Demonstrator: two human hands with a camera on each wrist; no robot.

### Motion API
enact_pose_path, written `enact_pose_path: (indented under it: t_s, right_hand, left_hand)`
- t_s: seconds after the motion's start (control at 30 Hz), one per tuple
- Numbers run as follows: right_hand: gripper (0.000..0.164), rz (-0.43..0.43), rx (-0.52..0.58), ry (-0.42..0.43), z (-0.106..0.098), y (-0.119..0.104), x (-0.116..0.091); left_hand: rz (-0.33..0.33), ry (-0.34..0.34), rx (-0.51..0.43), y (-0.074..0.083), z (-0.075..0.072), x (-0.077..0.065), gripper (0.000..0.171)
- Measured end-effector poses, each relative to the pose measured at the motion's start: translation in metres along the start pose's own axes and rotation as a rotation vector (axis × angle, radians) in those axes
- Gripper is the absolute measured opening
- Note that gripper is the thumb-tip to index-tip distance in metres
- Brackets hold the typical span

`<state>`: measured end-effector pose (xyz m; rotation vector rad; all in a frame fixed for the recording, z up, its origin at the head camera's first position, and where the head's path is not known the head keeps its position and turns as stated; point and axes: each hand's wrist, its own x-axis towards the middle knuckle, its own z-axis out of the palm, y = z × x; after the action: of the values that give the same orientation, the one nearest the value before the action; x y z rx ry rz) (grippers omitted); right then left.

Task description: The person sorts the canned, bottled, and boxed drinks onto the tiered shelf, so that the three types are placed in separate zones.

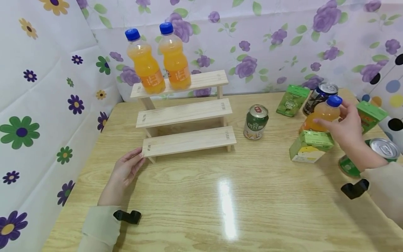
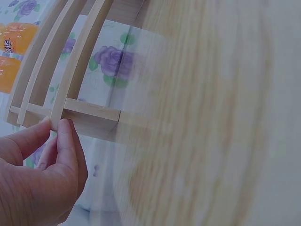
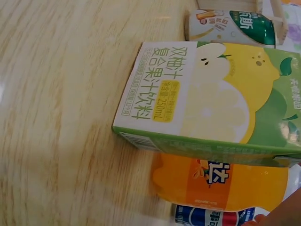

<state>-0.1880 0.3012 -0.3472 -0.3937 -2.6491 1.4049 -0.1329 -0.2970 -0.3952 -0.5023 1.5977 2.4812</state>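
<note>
My left hand [image 1: 127,166] pinches the left end of the lowest board of a three-step wooden shelf [image 1: 189,140] between thumb and fingers, also plain in the left wrist view. Two orange soda bottles [image 1: 150,68] with blue caps stand on the top step. At the right, my right hand [image 1: 347,127] has its thumb in front of and its fingers behind the upper part of another orange soda bottle [image 1: 319,112]. Directly before that bottle stands a green juice carton [image 1: 310,148], printed with yellow fruit in the right wrist view, which hides the bottle's lower part.
Around my right hand stand a dark can [image 1: 321,93], a green pouch [image 1: 292,101], another green carton [image 1: 369,113] and a green can [image 1: 349,164] partly behind my wrist. One green-and-white can [image 1: 256,122] stands right of the shelf. Flowered cloth [image 1: 267,45] borders the table.
</note>
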Motion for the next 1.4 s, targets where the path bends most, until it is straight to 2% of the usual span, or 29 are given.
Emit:
enact_pose_path:
  t_s: [0.23,0.43,0.77,0.9,1.0,1.13,1.27,1.4]
  right_hand:
    - [0.077,-0.037,-0.024,0.032,0.001,0.007,0.003]
    - [0.07,-0.054,0.037,0.042,0.001,0.006,0.007]
    - [0.071,0.037,0.052,0.075,-0.001,0.004,0.006]
    - [0.067,0.052,0.098,0.083,-0.005,0.0,0.007]
    - [0.06,0.037,0.13,0.08,-0.009,-0.005,0.007]
    - [0.063,-0.01,0.091,0.081,-0.013,-0.016,0.007]
    - [0.063,-0.032,0.064,0.089,-0.016,-0.033,0.011]
    - [0.062,-0.051,0.103,0.089,-0.021,-0.053,0.015]
  left_hand:
    - [0.002,-0.002,0.002,0.002,-0.001,0.0,0.027]
    - [0.005,0.006,-0.002,0.004,-0.001,-0.001,0.027]
    - [0.023,-0.007,-0.009,0.002,0.002,0.0,0.03]
    - [0.031,-0.007,0.001,0.0,0.002,0.001,0.032]
    - [0.029,-0.004,0.004,0.0,0.002,0.0,0.032]
    - [0.022,0.004,0.002,0.001,0.002,0.0,0.03]
    - [0.018,0.012,0.009,0.001,0.002,0.0,0.029]
    - [0.012,0.021,0.014,0.002,0.002,-0.001,0.029]
